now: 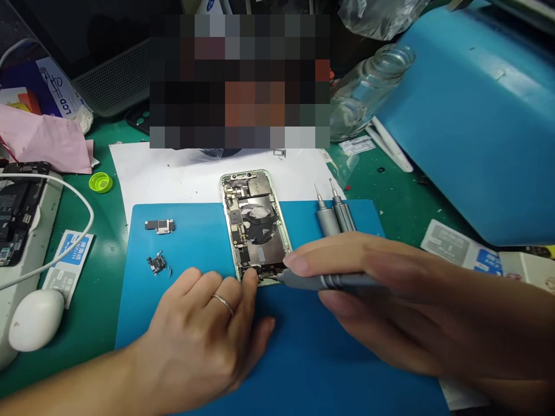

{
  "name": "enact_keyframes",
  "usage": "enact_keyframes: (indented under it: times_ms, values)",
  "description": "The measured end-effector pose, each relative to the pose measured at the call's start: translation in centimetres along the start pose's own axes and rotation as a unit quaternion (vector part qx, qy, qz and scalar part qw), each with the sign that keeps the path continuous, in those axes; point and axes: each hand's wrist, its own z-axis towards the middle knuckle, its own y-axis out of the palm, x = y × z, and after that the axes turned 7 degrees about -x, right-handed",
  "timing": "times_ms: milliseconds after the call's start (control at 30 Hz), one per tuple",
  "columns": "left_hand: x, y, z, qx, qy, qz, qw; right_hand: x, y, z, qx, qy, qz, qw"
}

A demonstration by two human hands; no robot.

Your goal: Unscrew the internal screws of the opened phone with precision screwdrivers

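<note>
An opened smartphone point(264, 231) lies on the blue mat with its circuit board, metal plates and a dark round patch showing. My left hand point(203, 329), a ring on one finger, presses its index fingertip on the phone's bottom end; the other fingers are curled and the thumb is apart. Between the fingers and thumb of my right hand point(390, 294) is a slim grey screwdriver point(307, 281). Its tip points left at the phone's bottom edge, and exact contact cannot be made out. Small phone parts point(159, 226) and a cluster of tiny pieces point(156, 263) lie left of the phone.
Two more screwdrivers point(333, 216) lie right of the phone. White paper point(173, 173) extends behind the mat point(139, 306). A glass jar point(368, 86) leans at the back. On the left are a green cap point(100, 182), a white cable point(89, 202) and a white rounded object point(37, 319).
</note>
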Motion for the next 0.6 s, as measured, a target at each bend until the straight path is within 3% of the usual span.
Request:
enact_keyframes:
  times_ms: [100, 333, 600]
  values:
    - [-0.20, 0.01, -0.03, -0.007, -0.006, 0.010, 1.000, -0.44, -0.07, 0.23, -0.051, -0.066, -0.012, 0.996]
    - [-0.88, 0.32, 0.00, -0.044, -0.075, -0.080, 0.993, -0.42, 0.21, 0.37, -0.061, -0.074, -0.010, 0.995]
    - [-1.04, 0.66, 0.03, -0.043, -0.075, -0.117, 0.989, -0.23, 0.61, -0.32, -0.051, -0.073, 0.051, 0.995]
